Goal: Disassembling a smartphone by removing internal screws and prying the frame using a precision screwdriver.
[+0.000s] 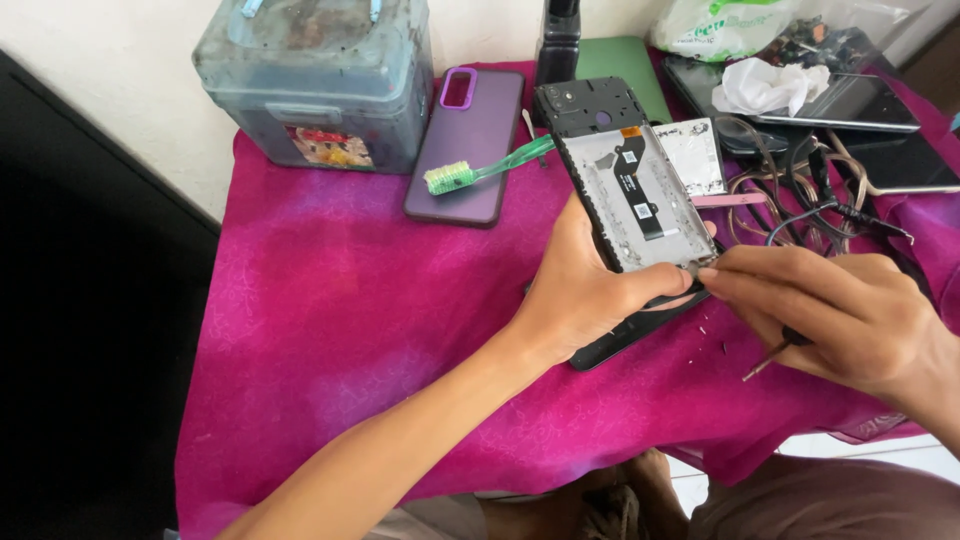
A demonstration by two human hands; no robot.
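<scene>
Phone frame [630, 190] clamped by left hand [580, 290] fingers; right hand [840, 310] fingers pinch its half-hidden lower corner.

A grey-blue plastic box [318, 75] stands at the worktop's far left corner, with a torn red and yellow label [330, 147] on its front. At the far right lies a white plastic bag [722, 25] with green print. Just beside it, a dark tablet screen [850, 100] lies flat and unlit.

Opened phone frame [632, 195] between left hand [585, 290] and right hand [840, 315], over magenta cloth [330, 320].
</scene>
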